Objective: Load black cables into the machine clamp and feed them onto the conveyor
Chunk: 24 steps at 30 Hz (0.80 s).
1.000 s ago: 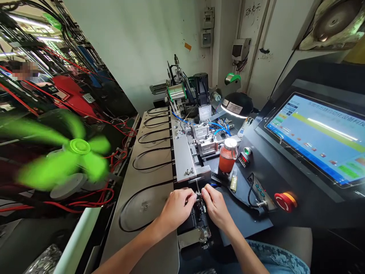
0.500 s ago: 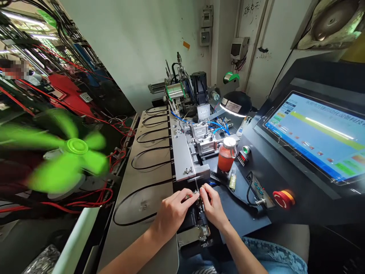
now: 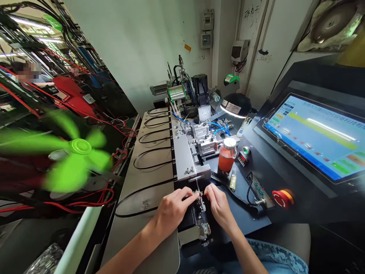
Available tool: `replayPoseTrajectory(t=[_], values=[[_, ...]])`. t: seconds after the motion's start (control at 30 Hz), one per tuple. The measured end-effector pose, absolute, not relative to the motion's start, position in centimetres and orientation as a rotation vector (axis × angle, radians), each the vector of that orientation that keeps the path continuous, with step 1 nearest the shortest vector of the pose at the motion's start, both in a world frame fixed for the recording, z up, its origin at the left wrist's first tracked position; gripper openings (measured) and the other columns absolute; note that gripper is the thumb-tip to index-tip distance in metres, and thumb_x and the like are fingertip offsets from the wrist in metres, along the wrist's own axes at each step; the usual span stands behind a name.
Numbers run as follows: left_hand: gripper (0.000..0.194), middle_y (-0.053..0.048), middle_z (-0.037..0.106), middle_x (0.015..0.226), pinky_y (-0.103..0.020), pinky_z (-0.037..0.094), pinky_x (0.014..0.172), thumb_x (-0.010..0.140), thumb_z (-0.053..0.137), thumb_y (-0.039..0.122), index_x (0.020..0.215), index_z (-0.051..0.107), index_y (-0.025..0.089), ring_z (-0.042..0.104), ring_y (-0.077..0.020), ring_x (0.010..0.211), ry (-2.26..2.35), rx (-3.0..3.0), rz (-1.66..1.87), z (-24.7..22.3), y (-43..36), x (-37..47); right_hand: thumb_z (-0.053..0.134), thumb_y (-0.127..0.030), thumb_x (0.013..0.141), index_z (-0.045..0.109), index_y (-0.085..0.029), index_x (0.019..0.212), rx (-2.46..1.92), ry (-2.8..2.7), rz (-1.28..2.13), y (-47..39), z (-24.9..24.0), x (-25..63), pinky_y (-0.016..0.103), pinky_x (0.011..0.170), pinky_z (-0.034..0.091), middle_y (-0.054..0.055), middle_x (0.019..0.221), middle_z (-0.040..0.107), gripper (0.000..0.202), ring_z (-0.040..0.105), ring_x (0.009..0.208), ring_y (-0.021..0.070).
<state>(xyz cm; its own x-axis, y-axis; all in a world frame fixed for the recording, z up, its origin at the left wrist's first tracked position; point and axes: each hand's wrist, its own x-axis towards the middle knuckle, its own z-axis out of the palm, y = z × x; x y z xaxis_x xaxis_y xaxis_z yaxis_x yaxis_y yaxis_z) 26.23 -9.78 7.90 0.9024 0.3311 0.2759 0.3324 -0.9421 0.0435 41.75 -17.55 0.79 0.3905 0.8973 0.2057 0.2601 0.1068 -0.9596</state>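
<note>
My left hand reaches in from the left over a small metal fixture at the near end of the machine. Its thumb and index finger are pinched together at the fixture's top; whatever they hold is too small to name. My right hand is just right of the fixture, fingertips pressed together and a little apart from the left ones. Anything between them is hidden. Beyond both hands lies the flat metal rail. A black cable loops over the bench to the left and runs towards the rail.
More black cables lie looped along the beige bench. A jar of red liquid, a small bottle and a red stop button stand to the right, below a touchscreen. A green fan spins at left.
My right hand has moved slightly right, away from the left fingertips, uncovering more of the fixture. My left hand stays at the same place on the fixture. The view has shifted a little.
</note>
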Motion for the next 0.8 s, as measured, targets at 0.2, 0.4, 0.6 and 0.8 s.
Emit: replayPoseTrajectory(t=[0.2, 0.4, 0.6, 0.8], values=[[0.015, -0.001, 0.062, 0.084, -0.025, 0.044, 0.065, 0.093, 0.047, 0.019, 0.088, 0.061, 0.021, 0.06, -0.0155, 0.074, -0.855, -3.135, -0.31, 7.7, -9.3, 25.2, 0.04, -0.012, 0.091, 0.06, -0.021, 0.1, -1.455, -1.413, 0.365, -18.9, 2.0, 41.7, 0.033, 0.073, 0.046, 0.008, 0.089, 0.064, 0.024, 0.057, 0.084, 0.0211], [0.015, -0.001, 0.06, 0.084, -0.025, 0.044, 0.067, 0.092, 0.048, 0.018, 0.087, 0.061, 0.02, 0.058, -0.0154, 0.076, -0.882, -3.156, -0.255, 8.0, -9.1, 25.4, 0.04, -0.018, 0.093, 0.06, -0.018, 0.097, -1.535, -1.186, 0.236, -20.3, 1.4, 42.7, 0.031, 0.073, 0.051, 0.008, 0.088, 0.067, 0.021, 0.063, 0.081, 0.0194], [0.013, -0.002, 0.06, 0.087, -0.025, 0.046, 0.068, 0.091, 0.051, 0.023, 0.085, 0.061, 0.019, 0.057, -0.0144, 0.079, -0.838, -3.126, -0.227, 8.1, -9.7, 26.1, 0.056, -0.041, 0.087, 0.065, -0.017, 0.099, -1.652, -0.993, 0.197, -21.8, 1.0, 44.1, 0.024, 0.055, 0.052, 0.006, 0.073, 0.069, 0.028, 0.066, 0.06, 0.018], [0.016, -0.002, 0.062, 0.096, -0.024, 0.046, 0.075, 0.093, 0.05, 0.027, 0.099, 0.064, 0.023, 0.058, -0.0139, 0.086, -0.928, -3.09, -0.358, 11.9, -9.7, 24.1, 0.06, -0.049, 0.082, 0.066, -0.019, 0.103, -1.591, -0.942, 0.242, -22.8, -0.8, 44.9, 0.027, 0.044, 0.048, 0.01, 0.073, 0.07, 0.037, 0.066, 0.055, 0.0213]])
